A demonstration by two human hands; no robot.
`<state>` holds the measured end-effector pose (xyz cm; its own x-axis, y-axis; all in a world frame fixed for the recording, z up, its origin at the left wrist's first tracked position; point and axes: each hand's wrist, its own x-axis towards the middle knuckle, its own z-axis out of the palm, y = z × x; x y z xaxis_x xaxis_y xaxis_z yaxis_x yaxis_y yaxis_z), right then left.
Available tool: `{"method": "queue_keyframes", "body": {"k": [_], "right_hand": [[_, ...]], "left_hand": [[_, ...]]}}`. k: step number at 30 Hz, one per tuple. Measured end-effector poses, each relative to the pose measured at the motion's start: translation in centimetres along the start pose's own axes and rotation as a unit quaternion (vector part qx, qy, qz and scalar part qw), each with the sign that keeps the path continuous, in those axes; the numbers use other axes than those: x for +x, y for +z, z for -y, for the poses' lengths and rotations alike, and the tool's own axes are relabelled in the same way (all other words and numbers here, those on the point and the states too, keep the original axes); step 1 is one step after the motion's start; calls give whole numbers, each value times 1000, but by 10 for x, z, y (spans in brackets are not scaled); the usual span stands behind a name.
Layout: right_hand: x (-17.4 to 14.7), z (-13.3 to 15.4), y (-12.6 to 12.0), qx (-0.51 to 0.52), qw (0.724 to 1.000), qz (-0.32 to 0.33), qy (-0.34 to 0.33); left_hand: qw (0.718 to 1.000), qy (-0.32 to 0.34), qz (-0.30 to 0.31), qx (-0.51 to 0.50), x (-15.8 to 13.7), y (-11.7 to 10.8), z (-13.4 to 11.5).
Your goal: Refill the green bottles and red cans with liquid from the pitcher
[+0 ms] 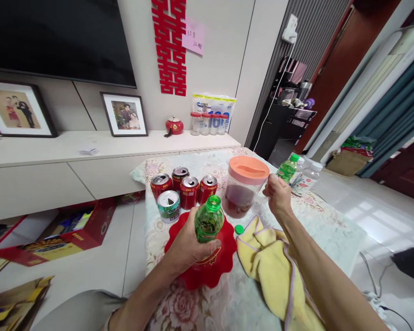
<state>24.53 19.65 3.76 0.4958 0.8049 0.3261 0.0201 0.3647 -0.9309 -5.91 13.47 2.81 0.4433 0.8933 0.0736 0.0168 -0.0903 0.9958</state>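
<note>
Our left hand [196, 246] wraps the uncapped green bottle [209, 223] mid-body over the red tray [225, 271], likely keeping the neck clear. Right hand [279, 191] is curled round the handle of the lidded pitcher [239, 200], bottle's 2 o'clock, presumably steadying it. Bottle mouth up, long axis near vertical, towards 12–1 o'clock.

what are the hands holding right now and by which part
The left hand holds the green bottle around its body. The right hand appears to grip the jug by its handle, which is mostly hidden.
</note>
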Motion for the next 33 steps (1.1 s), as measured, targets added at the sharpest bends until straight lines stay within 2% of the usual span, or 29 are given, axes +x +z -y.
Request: {"method": "queue_keyframes", "body": {"k": [5,10,11,13,16,19,22,25,29,33], "right_hand": [[-10,11,-17,-81,997,10,3],[-45,21,-44,-173,983,-52,9],[-54,22,-45,-193,980,-34,14],[-73,22,-40,-237,970,44,29],[-91,19,-21,-315,933,172,33],[-99,11,-2,-409,874,260,17],[-104,2,8,-492,809,321,4],[-110,-4,11,-554,759,344,-11],[-116,-7,11,-596,730,332,-30],[-120,-4,10,-590,745,308,-53]], "left_hand": [[999,7,-18,27,1,2,2],[997,0,-50,62,3,5,3],[997,-3,-54,58,3,6,2],[997,-10,-61,49,2,7,1],[996,-9,-73,43,1,8,-2],[995,-8,-84,49,0,9,-4],[996,-14,-81,36,-2,9,-5],[997,-21,-69,14,-2,9,-4],[998,-28,-53,1,-1,9,-3],[999,-16,-52,2,-4,9,-6]]}}
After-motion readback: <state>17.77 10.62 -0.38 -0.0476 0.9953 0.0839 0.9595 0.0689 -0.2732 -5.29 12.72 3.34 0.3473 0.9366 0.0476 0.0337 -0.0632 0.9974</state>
